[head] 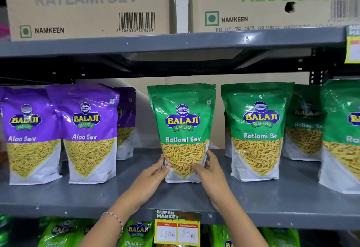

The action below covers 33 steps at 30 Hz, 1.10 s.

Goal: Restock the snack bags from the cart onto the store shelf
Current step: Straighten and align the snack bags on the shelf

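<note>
Left of the fingers, two purple Aloo Sev bags (pixel 58 133) stand apart. The green Ratlami Sev bag (pixel 183 129) is held upright on the shelf (pixel 116 196), base apparently seated, between left hand (pixel 153 176) and right hand (pixel 211 172). If released unevenly, it could topple forward.

Glossy plastic bag (pixel 183 129), matt metal shelf (pixel 78 198)

At frame centre the Ratlami Sev bag (pixel 183 129) is green above a white base. At left the Aloo Sev bags (pixel 87 129) are purple over white. The shelf (pixel 78 196) is grey. Upper cardboard boxes (pixel 87 3) are tan. The price tag (pixel 177 227) is yellow.
</note>
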Each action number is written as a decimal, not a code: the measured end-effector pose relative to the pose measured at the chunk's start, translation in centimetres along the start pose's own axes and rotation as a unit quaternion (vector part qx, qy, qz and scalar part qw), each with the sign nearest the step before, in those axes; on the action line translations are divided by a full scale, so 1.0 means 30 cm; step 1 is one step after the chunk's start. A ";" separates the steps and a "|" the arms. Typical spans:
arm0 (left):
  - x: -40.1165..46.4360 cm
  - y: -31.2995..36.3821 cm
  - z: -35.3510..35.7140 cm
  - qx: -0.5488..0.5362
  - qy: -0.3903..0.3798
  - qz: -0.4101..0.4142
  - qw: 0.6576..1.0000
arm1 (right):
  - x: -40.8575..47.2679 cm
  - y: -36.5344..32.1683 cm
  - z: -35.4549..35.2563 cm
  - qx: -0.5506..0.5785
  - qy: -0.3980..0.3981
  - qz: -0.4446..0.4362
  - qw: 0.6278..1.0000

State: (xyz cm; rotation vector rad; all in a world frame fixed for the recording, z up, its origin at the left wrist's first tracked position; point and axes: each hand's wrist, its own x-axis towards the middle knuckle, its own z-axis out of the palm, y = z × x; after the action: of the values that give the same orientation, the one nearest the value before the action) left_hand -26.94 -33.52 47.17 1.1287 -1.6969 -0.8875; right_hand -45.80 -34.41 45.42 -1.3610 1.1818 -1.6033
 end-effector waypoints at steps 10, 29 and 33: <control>-0.005 0.005 0.006 -0.024 0.033 0.011 0.999 | 0.001 -0.015 -0.009 0.024 0.041 0.003 0.999; -0.030 -0.254 -0.679 -0.062 0.294 -0.065 0.951 | -0.101 -0.076 0.801 -0.056 -0.183 -0.064 0.979; -0.031 -0.255 -0.672 -0.082 0.258 -0.046 0.962 | -0.084 -0.044 0.796 -0.038 -0.190 -0.043 0.980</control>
State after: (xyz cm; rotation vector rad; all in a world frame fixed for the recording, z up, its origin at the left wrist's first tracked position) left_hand -5.63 -36.92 47.16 1.2058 -1.1332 -0.6954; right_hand -21.84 -36.25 46.45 -1.6988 0.9705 -1.2864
